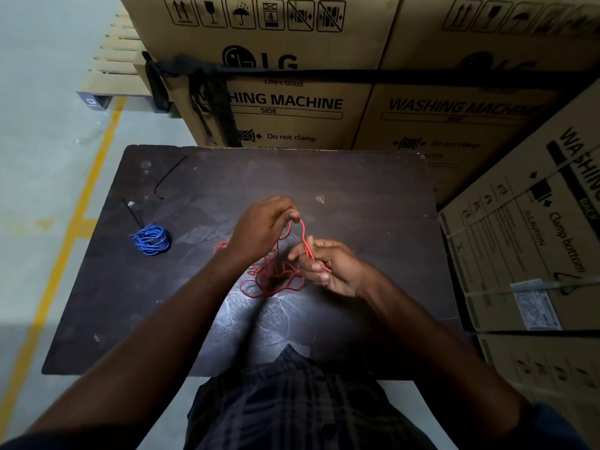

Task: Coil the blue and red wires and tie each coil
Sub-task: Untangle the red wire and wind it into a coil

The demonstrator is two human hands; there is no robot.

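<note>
Centre: red wire (pixel 276 276). Left: blue wire coil (pixel 151 239); black cable tie (pixel 169 177) above it. Counter (pixel 357 190): dark brown-black, pale grey scuffs. Washing-machine cartons (pixel 292 125): tan, black print. Floor (pixel 39 141): pale grey, yellow line (pixel 87 196). Bottom: dark plaid shirt (pixel 292 404).

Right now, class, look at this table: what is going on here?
A person is working the red wire with both hands: the left hand pinches a raised loop, the right hand grips the strand. Most of it lies loose on the dark table. The blue wire lies coiled at left, a black tie sticking out.
</note>
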